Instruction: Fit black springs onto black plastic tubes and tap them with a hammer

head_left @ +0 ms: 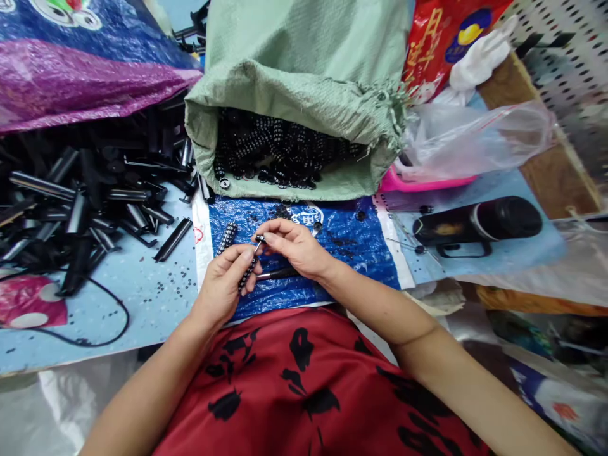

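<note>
My left hand (227, 278) is closed round a thin rod threaded with small black rings (247, 273). My right hand (294, 246) pinches a single small black ring (259, 239) at the top end of that rod; a thin metal pin (275, 274) lies under its palm. Both hands work over a blue woven sheet (361, 247) above my red, black-patterned lap (304, 386). Another finished stack of rings (228, 235) lies on the sheet just left of my hands.
An open green woven sack (304, 82) full of black rings (285, 155) lies behind the hands. A heap of black plastic bars (85, 196) covers the left. A black cylinder (479, 221), a pink tray (418, 183) and clear plastic bags (479, 136) sit right.
</note>
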A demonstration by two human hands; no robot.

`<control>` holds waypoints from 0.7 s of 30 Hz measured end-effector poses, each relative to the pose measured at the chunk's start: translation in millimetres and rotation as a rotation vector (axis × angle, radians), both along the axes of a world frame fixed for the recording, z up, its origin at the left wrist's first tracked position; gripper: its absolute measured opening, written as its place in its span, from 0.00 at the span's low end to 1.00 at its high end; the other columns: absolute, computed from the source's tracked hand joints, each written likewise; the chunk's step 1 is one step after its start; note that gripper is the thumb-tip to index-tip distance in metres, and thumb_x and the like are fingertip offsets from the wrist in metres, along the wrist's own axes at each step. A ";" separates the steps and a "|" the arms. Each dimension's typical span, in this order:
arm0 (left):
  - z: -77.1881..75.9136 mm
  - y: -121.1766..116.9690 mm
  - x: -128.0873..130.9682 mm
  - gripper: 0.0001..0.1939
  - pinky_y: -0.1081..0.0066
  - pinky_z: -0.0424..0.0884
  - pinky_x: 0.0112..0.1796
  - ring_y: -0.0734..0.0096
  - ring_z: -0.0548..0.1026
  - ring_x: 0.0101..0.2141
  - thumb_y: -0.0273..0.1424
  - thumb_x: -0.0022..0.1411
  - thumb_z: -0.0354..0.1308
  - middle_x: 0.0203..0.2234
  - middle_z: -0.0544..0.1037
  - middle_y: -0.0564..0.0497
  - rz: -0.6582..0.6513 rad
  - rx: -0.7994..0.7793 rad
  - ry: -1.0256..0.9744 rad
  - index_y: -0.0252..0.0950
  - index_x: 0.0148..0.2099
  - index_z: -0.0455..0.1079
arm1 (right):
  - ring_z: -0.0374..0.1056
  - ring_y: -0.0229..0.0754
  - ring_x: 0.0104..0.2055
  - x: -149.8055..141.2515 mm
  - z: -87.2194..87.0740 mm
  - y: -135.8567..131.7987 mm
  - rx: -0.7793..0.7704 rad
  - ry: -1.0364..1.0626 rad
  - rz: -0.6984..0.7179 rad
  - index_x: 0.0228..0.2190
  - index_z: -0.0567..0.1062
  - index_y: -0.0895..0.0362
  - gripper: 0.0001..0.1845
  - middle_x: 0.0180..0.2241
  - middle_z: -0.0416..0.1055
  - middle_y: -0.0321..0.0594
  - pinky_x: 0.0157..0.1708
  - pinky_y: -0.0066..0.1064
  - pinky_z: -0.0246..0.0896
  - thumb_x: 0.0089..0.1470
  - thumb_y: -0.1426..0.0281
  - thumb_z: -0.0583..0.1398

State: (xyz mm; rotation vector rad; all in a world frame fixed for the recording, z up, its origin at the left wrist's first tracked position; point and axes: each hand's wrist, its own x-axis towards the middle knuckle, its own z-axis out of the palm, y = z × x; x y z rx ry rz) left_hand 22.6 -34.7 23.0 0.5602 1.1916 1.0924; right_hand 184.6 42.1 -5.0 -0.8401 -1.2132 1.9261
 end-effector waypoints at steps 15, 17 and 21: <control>2.2 4.2 -0.1 0.19 0.79 0.61 0.17 0.77 0.68 0.18 0.43 0.60 0.71 0.26 0.78 0.51 0.126 -0.039 -0.102 0.37 0.48 0.76 | 0.74 0.51 0.47 113.6 -6.2 21.2 1.044 -1.078 -0.127 0.45 0.81 0.57 0.10 0.47 0.80 0.50 0.52 0.49 0.70 0.67 0.71 0.59; 2.2 6.4 5.9 0.21 0.79 0.61 0.18 0.77 0.68 0.18 0.43 0.60 0.71 0.26 0.78 0.51 0.066 -0.055 -0.121 0.36 0.49 0.76 | 0.74 0.49 0.50 106.8 -3.9 20.0 0.968 -0.896 -0.241 0.47 0.81 0.54 0.11 0.48 0.79 0.47 0.53 0.47 0.70 0.68 0.68 0.60; 5.3 5.4 15.1 0.21 0.79 0.61 0.19 0.80 0.67 0.18 0.44 0.59 0.72 0.26 0.78 0.51 0.002 -0.047 -0.108 0.33 0.47 0.77 | 0.77 0.41 0.42 60.1 4.5 4.0 0.340 -0.278 -0.288 0.43 0.78 0.51 0.13 0.42 0.80 0.39 0.45 0.37 0.76 0.63 0.56 0.66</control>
